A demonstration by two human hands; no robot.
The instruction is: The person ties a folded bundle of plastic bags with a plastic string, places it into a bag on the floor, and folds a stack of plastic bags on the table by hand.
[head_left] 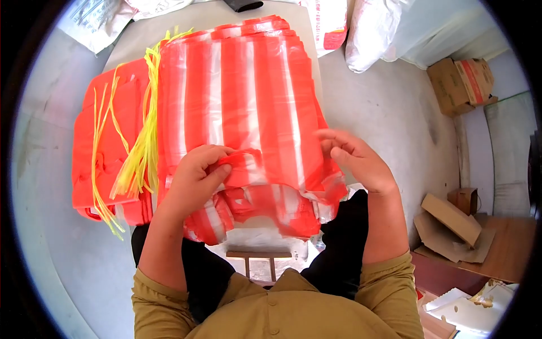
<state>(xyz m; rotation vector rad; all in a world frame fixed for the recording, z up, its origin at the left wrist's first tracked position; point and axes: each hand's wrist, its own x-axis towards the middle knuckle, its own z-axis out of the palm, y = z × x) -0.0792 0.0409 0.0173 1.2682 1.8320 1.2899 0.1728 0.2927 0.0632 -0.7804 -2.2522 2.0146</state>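
A thick stack of red-and-white striped plastic bags point(237, 96) lies in front of me, its near edge ragged and folded. My left hand point(203, 172) pinches the top bag near that edge, thumb and fingers closed on the red film. At the right edge of the stack is my right hand point(355, 158), fingers apart and slightly curled, beside the bag's corner; it holds nothing that I can see. Yellow plastic strips point(145, 130) lie along the stack's left side. Further left is a pile of folded red bags point(84, 152) with more yellow strips over it.
The light tabletop point(127, 48) shows behind the stacks. White sacks point(372, 34) stand at the back right. A cardboard box point(451, 93) is on the floor beyond, and open cardboard point(451, 226) lies on a brown surface at the right.
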